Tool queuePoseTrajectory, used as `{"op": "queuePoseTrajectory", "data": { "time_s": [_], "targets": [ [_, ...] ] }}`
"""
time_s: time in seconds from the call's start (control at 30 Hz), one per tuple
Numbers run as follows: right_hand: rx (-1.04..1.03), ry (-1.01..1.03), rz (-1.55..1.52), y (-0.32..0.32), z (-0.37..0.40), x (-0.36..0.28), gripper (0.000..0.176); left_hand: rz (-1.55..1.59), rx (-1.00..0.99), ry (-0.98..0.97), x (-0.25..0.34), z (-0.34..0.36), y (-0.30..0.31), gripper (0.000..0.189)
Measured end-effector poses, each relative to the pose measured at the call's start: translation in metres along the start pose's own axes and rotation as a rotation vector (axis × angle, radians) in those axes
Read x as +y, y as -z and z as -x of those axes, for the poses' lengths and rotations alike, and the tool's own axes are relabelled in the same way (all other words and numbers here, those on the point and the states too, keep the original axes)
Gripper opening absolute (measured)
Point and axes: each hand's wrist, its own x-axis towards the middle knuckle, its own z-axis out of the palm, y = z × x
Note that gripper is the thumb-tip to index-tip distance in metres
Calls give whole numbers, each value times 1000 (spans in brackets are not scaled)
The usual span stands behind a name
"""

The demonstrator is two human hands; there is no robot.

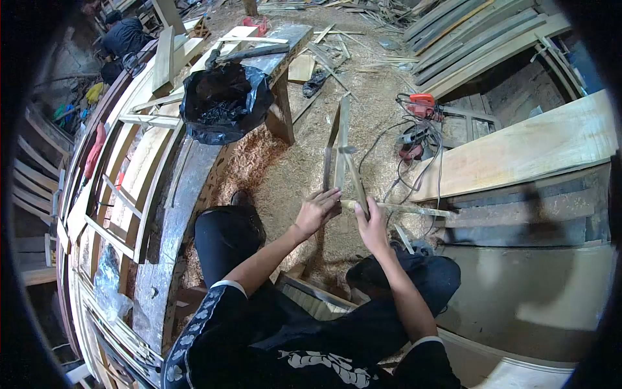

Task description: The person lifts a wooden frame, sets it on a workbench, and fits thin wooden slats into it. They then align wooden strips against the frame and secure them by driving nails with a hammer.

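Note:
Above my lap I have a small wooden frame (pixel 343 123) of thin strips, its upright pieces leaning together at the top. Its lower part includes a long strip (pixel 408 208) that sticks out to the right. My left hand (pixel 317 212) is closed on the left upright near the lower corner. With thumb and fingers, my right hand (pixel 372 227) grips the right-hand strip just beside it. Some of the fingertips are hidden behind the wood. Whether the strips are nailed or glued cannot be made out.
A black plastic bag (pixel 223 104) sits on the workbench (pixel 152 285) at left, among slatted frames. Wood shavings (pixel 278 162) cover the floor. Red power tools (pixel 422 106) with tangled cables lie right of the frame. Wide boards (pixel 518 146) stand at right. Another person (pixel 123 35) is at upper left.

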Motion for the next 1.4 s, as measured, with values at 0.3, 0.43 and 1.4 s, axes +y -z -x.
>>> {"op": "queuePoseTrajectory", "data": {
  "time_s": [0.3,0.43,1.4],
  "targets": [
    [-38,-56,108,11,45,-6,39,8,63,38,-10,5,-2,45],
    [-71,-31,200,19,51,-12,39,42,75,4,-15,7,-5,47],
    [-93,-30,263,24,68,-12,40,-17,119,-23,-9,4,-2,40]
  ]
}}
